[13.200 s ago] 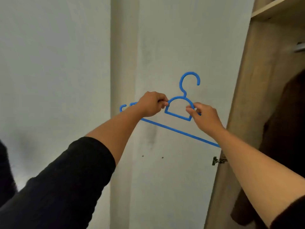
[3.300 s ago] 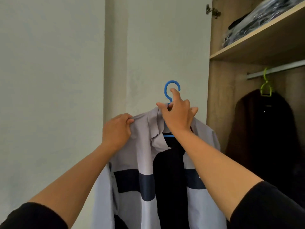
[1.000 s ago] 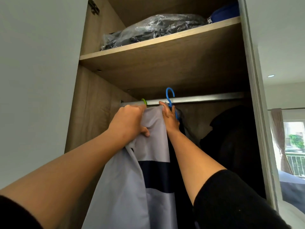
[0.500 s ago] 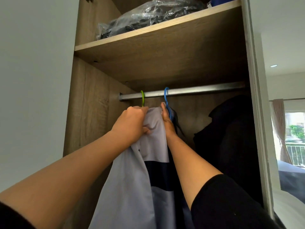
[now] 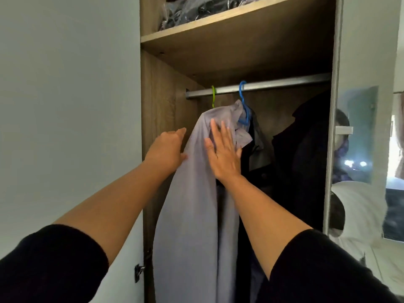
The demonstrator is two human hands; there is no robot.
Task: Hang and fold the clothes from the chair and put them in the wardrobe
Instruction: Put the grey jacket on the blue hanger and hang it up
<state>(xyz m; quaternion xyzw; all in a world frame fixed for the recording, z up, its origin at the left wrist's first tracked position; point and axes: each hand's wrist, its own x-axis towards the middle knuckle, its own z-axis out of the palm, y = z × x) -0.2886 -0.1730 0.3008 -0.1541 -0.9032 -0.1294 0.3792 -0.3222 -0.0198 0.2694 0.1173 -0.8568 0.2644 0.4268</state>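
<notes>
The grey shirt (image 5: 196, 193) hangs on its blue hanger (image 5: 243, 101), hooked over the wardrobe rail (image 5: 284, 83) just right of a green hanger (image 5: 213, 95). My right hand (image 5: 223, 154) lies flat and open on the cloth; my left hand (image 5: 168, 149), fingers loose, touches its edge, no grip on either. A careless push could slide the shoulder off. Below the rail, dark clothes (image 5: 301, 149); above, a shelf (image 5: 218, 20) of bagged items.
</notes>
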